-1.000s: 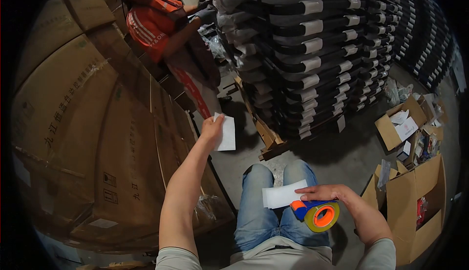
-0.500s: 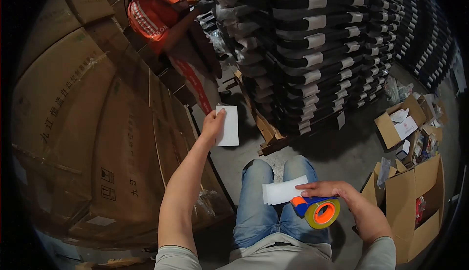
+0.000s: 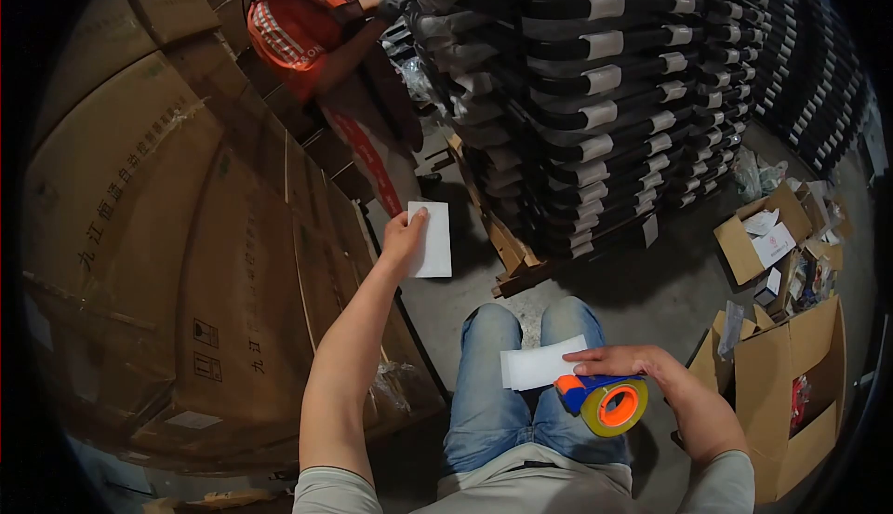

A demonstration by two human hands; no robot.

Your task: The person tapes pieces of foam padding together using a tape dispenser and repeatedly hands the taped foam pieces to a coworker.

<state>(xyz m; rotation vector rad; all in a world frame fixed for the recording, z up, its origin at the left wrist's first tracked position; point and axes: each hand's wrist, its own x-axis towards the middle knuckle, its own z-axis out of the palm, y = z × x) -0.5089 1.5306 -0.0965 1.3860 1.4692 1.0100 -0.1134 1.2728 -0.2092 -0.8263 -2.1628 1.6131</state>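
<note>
A white paper stack (image 3: 432, 242) is pinched in my left hand (image 3: 405, 240), thumb on top, out in front over the floor. Over my thighs, my right hand (image 3: 609, 361) is closed on several white sheets (image 3: 539, 365) and a blue tape dispenser (image 3: 579, 395). The dispenser carries a yellow tape roll (image 3: 618, 405) with an orange core and sits just below the sheets. The fingers under the dispenser are hidden.
Large brown cartons (image 3: 139, 226) fill the left side. A co-worker in orange (image 3: 302, 40) stands at a tall stack of black parts (image 3: 595, 95) on a wooden pallet (image 3: 512, 258). Open cardboard boxes (image 3: 791, 365) hold small items at the right.
My left hand has risen slightly with its paper since the first frame. My right hand keeps the sheets and dispenser nearly still. The co-worker's head and arms have shifted a little.
</note>
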